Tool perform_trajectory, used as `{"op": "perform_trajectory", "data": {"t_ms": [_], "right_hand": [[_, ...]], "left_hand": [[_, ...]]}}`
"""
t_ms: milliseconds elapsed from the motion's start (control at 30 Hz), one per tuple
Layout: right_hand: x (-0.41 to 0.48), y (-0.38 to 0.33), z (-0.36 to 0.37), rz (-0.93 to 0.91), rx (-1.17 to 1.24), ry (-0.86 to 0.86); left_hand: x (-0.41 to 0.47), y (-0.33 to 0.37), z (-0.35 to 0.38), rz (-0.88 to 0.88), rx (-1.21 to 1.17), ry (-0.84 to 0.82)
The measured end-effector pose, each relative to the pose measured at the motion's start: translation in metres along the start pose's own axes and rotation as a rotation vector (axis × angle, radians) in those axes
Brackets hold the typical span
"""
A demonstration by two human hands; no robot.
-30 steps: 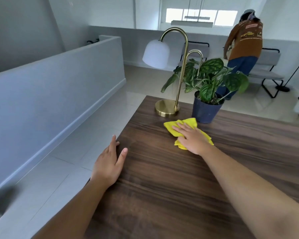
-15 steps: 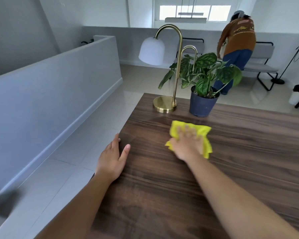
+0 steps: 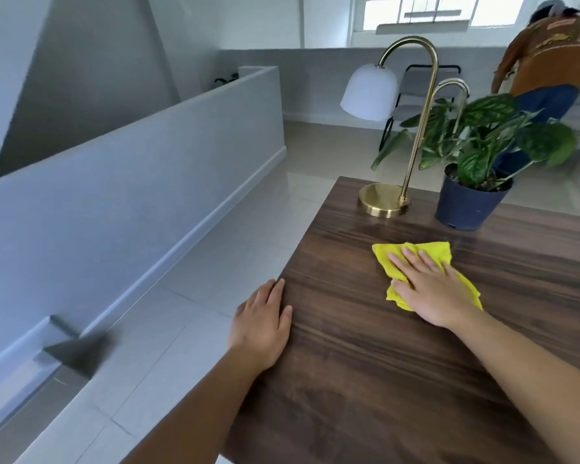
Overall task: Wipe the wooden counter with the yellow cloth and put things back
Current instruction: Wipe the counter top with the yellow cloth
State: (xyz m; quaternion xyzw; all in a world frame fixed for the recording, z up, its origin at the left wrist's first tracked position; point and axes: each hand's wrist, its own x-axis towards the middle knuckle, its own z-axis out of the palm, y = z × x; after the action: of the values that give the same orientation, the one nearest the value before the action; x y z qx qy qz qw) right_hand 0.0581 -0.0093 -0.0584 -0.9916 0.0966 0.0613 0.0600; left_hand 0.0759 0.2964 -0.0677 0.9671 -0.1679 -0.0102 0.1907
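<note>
Yellow cloth (image 3: 416, 259) has slid back toward the lamp (image 3: 382, 202) and plant pot (image 3: 466, 205) since half a second ago, so we judge wiping mid-stroke; our right hand (image 3: 429, 289) presses it flat, fingers (image 3: 412, 259) spread, while our left hand (image 3: 262, 323) braces the counter (image 3: 365, 380) edge, fingers together.

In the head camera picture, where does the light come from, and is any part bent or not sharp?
Head view: daylight enters from the windows at top; wide-angle lens bends the grey wall; right hand and yellow cloth look sharp; edges slightly soft.
</note>
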Motion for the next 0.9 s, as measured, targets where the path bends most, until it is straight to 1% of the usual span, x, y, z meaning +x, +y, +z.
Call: {"op": "perform_trajectory", "data": {"t_ms": [67, 100, 167, 267, 333, 433, 500, 567, 600, 667, 800, 867, 900], "right_hand": [[0.041, -0.023, -0.005, 0.146, 0.023, -0.027], [0.058, -0.040, -0.007, 0.191, 0.040, -0.042], [0.080, -0.083, -0.006, 0.178, 0.065, -0.076], [0.080, -0.141, 0.000, -0.016, 0.053, -0.084], [0.057, -0.161, 0.008, -0.172, 0.032, -0.055], [0.001, -0.154, 0.020, -0.360, 0.023, -0.022], [-0.036, -0.136, 0.026, -0.466, 0.012, -0.018], [-0.055, -0.111, 0.024, -0.514, 0.004, -0.031], [-0.056, -0.096, 0.020, -0.500, 0.002, -0.036], [-0.047, -0.062, 0.012, -0.374, 0.001, -0.026], [-0.020, 0.010, 0.000, 0.071, 0.016, 0.007], [-0.003, 0.016, -0.005, 0.244, 0.031, -0.015], [0.005, 0.007, -0.006, 0.295, 0.041, -0.032]], "left_hand": [[0.002, -0.001, 0.000, -0.006, -0.034, 0.012], [0.004, -0.001, 0.000, -0.009, -0.050, 0.013], [0.005, -0.002, 0.001, -0.016, -0.064, 0.007], [0.004, 0.000, 0.001, -0.031, -0.089, 0.023], [0.001, 0.000, -0.001, -0.030, -0.145, 0.089], [-0.001, 0.000, -0.004, -0.024, -0.247, 0.189], [-0.003, 0.000, -0.005, -0.016, -0.272, 0.198], [-0.005, 0.001, -0.006, 0.002, -0.271, 0.177], [-0.004, 0.001, -0.005, 0.007, -0.269, 0.167], [-0.003, -0.001, -0.004, 0.013, -0.261, 0.137], [0.002, -0.006, -0.001, 0.042, -0.230, 0.071], [0.006, -0.006, -0.001, 0.046, -0.225, 0.063], [0.006, -0.006, 0.000, 0.046, -0.222, 0.060]]}}
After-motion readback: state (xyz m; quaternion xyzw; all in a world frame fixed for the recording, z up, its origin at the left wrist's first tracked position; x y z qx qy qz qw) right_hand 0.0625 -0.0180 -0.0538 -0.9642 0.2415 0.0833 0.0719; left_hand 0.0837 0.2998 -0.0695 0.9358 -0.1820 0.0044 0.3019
